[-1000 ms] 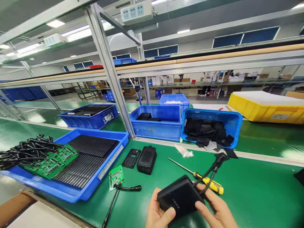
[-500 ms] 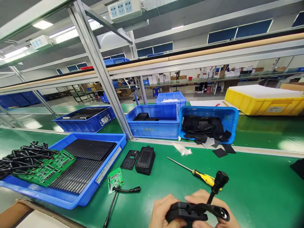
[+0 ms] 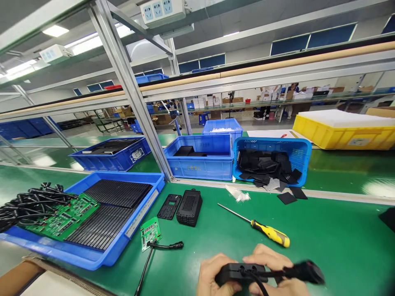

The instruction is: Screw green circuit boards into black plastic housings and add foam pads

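Closed around a black case (image 3: pixel 236 272), my left hand (image 3: pixel 212 271) and right hand (image 3: pixel 270 255) hold it edge-on at the near side of the green bench (image 3: pixel 336 242).

It looks dark and smooth with rounded corners, a seam running along the narrow side that faces me; my thumbs press below, my fingers above. Two black cables (image 3: pixel 259 283) leave that side, one curving down, the other stretching right to a blurred connector (image 3: pixel 308 272). Just beyond lies a yellow-and-black screwdriver (image 3: pixel 262 228); to the left, a green circuit board (image 3: pixel 151 234) with leads attached. Farther off sit a stack of slotted black housings (image 3: pixel 189 207) and a blue basket (image 3: pixel 304 158) heaped with thin black pieces (image 3: pixel 265 164).
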Motion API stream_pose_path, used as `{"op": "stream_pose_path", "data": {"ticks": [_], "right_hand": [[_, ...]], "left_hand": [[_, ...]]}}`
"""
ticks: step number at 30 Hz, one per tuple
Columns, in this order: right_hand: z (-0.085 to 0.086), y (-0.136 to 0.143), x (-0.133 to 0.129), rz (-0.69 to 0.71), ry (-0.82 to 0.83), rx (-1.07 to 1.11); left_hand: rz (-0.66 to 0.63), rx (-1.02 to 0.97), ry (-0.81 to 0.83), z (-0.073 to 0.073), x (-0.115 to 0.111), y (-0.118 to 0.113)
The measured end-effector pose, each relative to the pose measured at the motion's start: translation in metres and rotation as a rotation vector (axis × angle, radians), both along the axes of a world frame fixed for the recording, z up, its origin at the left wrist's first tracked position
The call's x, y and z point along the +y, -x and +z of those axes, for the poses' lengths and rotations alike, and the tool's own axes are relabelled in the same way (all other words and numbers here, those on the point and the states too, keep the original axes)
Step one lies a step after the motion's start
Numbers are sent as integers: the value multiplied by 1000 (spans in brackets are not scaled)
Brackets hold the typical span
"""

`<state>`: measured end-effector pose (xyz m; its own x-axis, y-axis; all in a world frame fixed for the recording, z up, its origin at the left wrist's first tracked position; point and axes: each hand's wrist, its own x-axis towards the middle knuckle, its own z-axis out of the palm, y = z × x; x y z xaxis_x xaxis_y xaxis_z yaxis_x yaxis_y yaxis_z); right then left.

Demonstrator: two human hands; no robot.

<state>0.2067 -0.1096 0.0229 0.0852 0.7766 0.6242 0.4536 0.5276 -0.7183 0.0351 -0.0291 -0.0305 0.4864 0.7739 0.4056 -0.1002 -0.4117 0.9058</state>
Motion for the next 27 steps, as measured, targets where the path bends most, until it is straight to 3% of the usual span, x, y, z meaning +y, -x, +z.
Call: {"op": "stream_pose_path", "data": {"ticks": [3, 7, 11, 15, 17, 21, 23, 27], "right_hand": [[-4, 1, -2, -66, 1, 42], [2, 6, -1, -145, -10, -26], [3, 10, -3, -144, -29, -33], [-8, 10, -8, -127, 8, -61], [-12, 8, -8, -137, 12, -50], [-9, -4, -8, -50, -67, 65], [0, -18, -13, 53, 24, 57], [22, -50, -34, 79, 453, -189]], "left_hand": [[-8, 18, 73, 0, -7, -5], [176, -54, 136, 2, -20, -12], [180, -305, 94, 6, -25, -20], [256, -311, 19, 8, -25, -24], [222, -300, -21, 8, -21, -22], [-42, -249, -250, 7, 0, -14], [-123, -191, -426, 7, 10, -9], [26, -88, -782, 11, 15, -10]]}}
